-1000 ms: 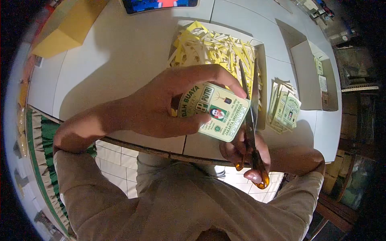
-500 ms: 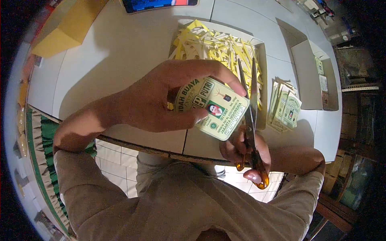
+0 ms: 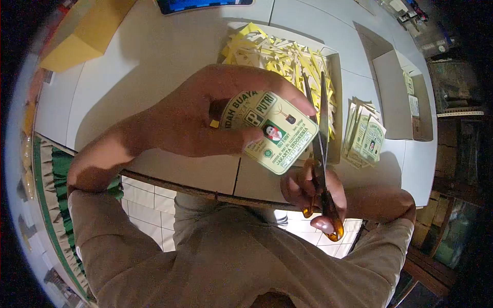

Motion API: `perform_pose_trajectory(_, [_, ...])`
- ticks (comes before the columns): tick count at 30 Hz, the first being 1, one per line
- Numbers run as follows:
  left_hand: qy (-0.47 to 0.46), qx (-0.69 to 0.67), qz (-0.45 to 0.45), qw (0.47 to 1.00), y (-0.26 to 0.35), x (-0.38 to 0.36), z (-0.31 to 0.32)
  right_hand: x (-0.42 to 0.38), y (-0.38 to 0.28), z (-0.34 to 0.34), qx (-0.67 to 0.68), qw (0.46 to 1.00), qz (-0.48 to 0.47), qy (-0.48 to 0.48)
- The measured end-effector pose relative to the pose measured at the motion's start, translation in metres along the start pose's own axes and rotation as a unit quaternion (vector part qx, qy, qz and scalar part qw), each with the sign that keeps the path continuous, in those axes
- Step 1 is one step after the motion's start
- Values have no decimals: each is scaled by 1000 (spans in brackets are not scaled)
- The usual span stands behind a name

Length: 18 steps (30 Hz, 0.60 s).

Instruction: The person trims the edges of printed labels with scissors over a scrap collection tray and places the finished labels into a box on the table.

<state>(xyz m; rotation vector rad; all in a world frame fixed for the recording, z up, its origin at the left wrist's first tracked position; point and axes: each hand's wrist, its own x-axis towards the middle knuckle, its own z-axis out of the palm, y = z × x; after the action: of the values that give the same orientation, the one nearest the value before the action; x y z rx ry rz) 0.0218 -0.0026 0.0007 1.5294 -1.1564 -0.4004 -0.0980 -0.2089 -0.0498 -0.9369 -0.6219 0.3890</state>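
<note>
A printed paper label [image 3: 280, 143], cream and green with a rounded top and rounded lower corners, is pinched between the thumb and fingers of my left hand [image 3: 205, 115]. Its right edge lies right beside the scissor blades. My right hand [image 3: 328, 187] has its fingers through the amber handles of a pair of scissors [image 3: 319, 154]. The blades point up and away from me, slightly parted. Behind the label, a shallow cardboard box [image 3: 334, 97] holds a heap of yellow and white paper strips [image 3: 277, 54]. The tips of the blades overlap the heap in this view.
Right of the strip box lies a loose stack of similar labels [image 3: 365, 134]. Farther right stands an open carton [image 3: 398, 97] with more labels inside. A yellow cardboard box [image 3: 84, 38] is at the far left, and a device with a lit screen [image 3: 203, 4] at the back of the white table [image 3: 164, 56].
My left hand has shifted the label slightly up and turned it a little. The scissors stay nearly in place, their blades a little closer together.
</note>
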Motion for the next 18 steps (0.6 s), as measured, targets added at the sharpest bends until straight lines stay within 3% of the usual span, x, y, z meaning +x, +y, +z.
perform_pose_trajectory(4, [11, -87, -55, 995, 4, 0, 2, 0, 2, -1, 4, 1000, -11, 1])
perform_pose_trajectory(6, [66, -114, -47, 990, 3, 0, 4, 1, 1, -3, 0, 1000, -9, -9])
perform_pose_trajectory(15, [81, -259, -148, 951, 13, 2, 0, 0, 1, -1, 4, 1000, -3, -6])
perform_pose_trajectory(18, [90, -260, -139, 951, 10, 1, 1, 1, 3, -2, -8, 1000, -17, -1])
